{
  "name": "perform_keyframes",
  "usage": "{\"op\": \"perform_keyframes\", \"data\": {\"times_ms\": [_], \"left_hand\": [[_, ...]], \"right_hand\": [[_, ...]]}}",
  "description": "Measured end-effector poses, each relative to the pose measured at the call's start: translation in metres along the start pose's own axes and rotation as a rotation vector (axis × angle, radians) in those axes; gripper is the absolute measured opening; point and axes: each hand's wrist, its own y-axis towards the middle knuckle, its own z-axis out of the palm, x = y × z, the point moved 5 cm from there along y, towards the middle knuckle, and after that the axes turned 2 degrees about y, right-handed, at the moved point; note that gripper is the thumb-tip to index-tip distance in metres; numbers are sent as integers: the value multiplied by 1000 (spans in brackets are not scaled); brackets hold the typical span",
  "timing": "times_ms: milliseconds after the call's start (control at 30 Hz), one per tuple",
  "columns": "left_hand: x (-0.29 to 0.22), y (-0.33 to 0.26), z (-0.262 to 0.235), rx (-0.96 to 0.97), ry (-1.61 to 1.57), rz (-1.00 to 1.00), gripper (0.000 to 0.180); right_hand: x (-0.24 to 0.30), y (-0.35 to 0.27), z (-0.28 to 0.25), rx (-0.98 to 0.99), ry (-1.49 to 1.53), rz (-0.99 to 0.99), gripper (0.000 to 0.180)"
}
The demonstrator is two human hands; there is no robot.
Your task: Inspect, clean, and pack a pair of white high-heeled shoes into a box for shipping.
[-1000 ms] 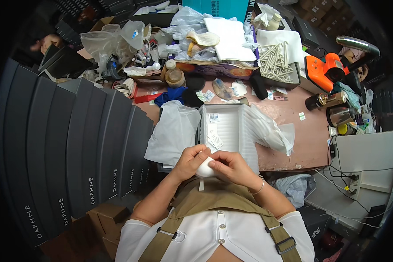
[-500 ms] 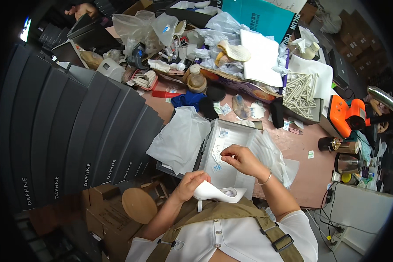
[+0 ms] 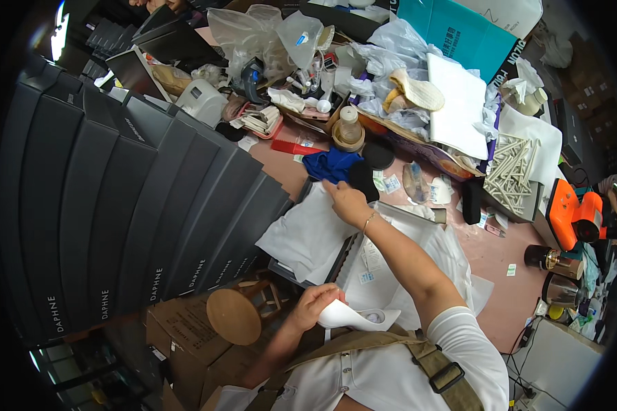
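Note:
A white high-heeled shoe [image 3: 349, 315] is in my left hand [image 3: 315, 305], close to my body. The fingers wrap its heel end, and the toe points right. Grey-white stuffing shows in its opening. My right hand [image 3: 349, 203] stretches over the far end of the white tissue paper [image 3: 312, 233], index finger extended, with nothing visible in it. A blue cloth [image 3: 331, 164] and a black pad [image 3: 363, 181] lie just beyond its fingers. Beneath my right forearm is an open, white-lined box [image 3: 349, 274] with small paper labels inside.
Tall stacks of dark grey shoe boxes [image 3: 137, 198] rise at my left. Farther back stand a bottle [image 3: 349, 130], a red comb [image 3: 295, 147] and a carton of crumpled paper [image 3: 418, 140]. White sticks [image 3: 511, 171] fill a box at right, near an orange device [image 3: 563, 212].
My right hand has moved from above the open box, away from me and leftward, toward the blue cloth. My left hand still holds the shoe. The whole view has shifted slightly.

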Motion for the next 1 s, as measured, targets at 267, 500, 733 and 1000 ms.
{"op": "perform_keyframes", "data": {"times_ms": [267,500,733,1000], "left_hand": [[6,16,-26,34,-69,-69,33],[-9,22,-30,9,-90,-55,35],[-6,28,-29,2,-75,-89,37],[0,32,-13,51,-24,-188,37]], "right_hand": [[18,-57,76,99,-252,-148,19],[28,-59,46,29,-224,-27,16],[-28,-89,-80,-488,-97,155,23],[-94,-165,-71,-372,-8,412,22]]}}
